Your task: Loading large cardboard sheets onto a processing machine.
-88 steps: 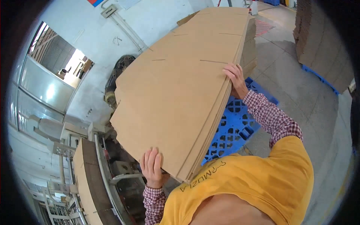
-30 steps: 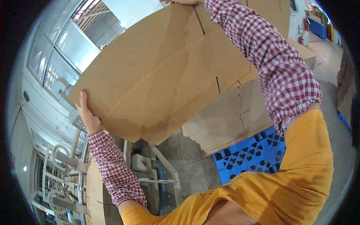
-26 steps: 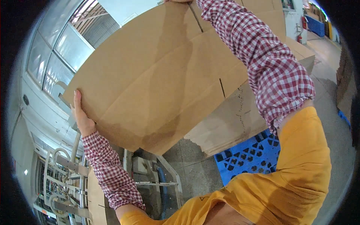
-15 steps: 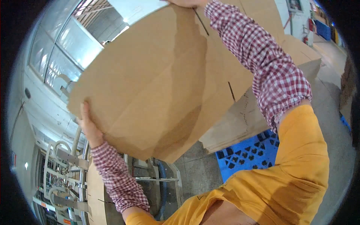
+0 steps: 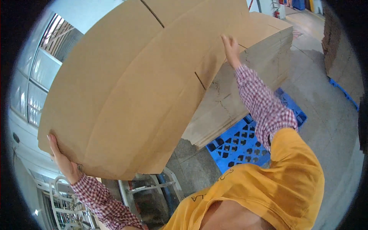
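Note:
A large brown cardboard sheet [image 5: 126, 88], creased and slotted, is held up tilted across the middle of the view. At its near left corner my left hand [image 5: 63, 163] grips the edge, thumb on the upper face and the other fingers hidden beneath. By the sheet's right edge is my right hand [image 5: 231, 50], its fingers stretched out and slightly blurred; whether it touches the cardboard I cannot tell. Behind and below the sheet on the right stands a tall stack of flat cardboard [image 5: 237, 88], partly covered by it.
The stack rests on a blue plastic pallet [image 5: 241, 143]. Under the sheet's near edge is a metal frame [image 5: 153, 188], with white tubular machinery [image 5: 63, 199] at lower left. Another cardboard stack [image 5: 343, 57] stands far right on the grey floor [image 5: 310, 115]. Windows [image 5: 38, 92] line the left wall.
My right hand has left the sheet's far edge and come down to its right edge. The sheet and my left hand have shifted left and nearer; more of the stack shows.

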The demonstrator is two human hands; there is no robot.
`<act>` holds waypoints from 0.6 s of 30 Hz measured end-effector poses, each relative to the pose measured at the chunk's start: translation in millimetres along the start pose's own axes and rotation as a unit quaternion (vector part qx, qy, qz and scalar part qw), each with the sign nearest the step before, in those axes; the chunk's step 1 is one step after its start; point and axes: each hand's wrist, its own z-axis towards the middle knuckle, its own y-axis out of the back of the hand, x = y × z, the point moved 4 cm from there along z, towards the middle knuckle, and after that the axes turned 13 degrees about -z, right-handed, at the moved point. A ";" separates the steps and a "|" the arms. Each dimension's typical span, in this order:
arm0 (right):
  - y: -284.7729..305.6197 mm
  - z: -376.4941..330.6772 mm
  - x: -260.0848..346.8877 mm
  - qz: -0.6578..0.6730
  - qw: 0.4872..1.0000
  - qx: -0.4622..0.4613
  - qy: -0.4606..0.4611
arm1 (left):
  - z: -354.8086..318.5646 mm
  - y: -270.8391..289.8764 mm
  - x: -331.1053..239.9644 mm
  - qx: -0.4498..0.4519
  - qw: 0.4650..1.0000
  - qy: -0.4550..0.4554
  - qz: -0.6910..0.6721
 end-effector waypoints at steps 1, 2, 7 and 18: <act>-7.2 -51.1 -13.0 0.032 0.984 0.059 -0.163 | 2.0 5.4 -10.5 0.012 0.999 -0.031 0.034; -10.6 -67.5 -36.4 0.103 0.954 0.129 -0.251 | 3.2 -1.7 -16.7 0.038 0.997 -0.056 0.045; -54.6 -97.4 -71.8 0.339 0.840 0.182 -0.384 | -11.6 -25.5 -44.7 0.067 0.998 0.006 0.021; -39.1 -128.5 -85.1 0.417 0.799 0.176 -0.397 | -91.2 10.6 -45.7 -0.037 0.994 -0.002 0.103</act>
